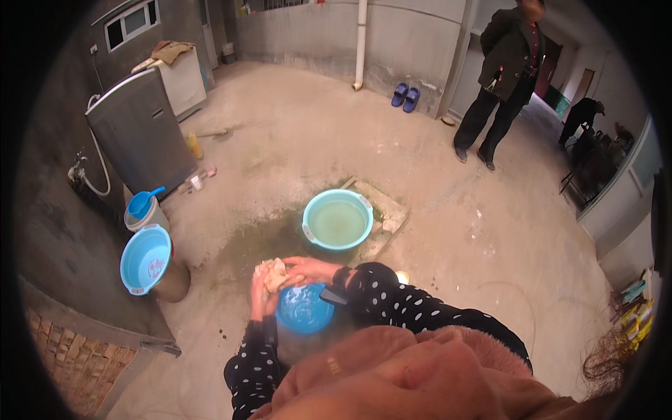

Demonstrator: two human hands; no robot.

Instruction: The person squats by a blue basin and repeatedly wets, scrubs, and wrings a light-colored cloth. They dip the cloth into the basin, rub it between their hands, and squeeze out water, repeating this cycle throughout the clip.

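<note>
Between my two hands is a wadded, pale orange-and-white cloth [273,274]. My left hand [259,296] grips it from the left side, while my right hand [315,270] presses on it from the right. Just below the cloth sits a blue plastic basin [305,308] with rippled water in it, close in front of my body. A dark rectangular object [333,295] by my right wrist overlaps the basin's edge. Farther ahead, a light-blue basin [337,245] of cloudy water rests on the ground.
At left, an empty light-blue basin [137,257] leans near a white bucket [164,220] holding a blue dipper [139,203]. A grey washing machine [142,131] stands behind them. A person [506,68] stands ahead right; another person [580,118] bends farther back. Blue slippers [405,97] lie by the wall.
</note>
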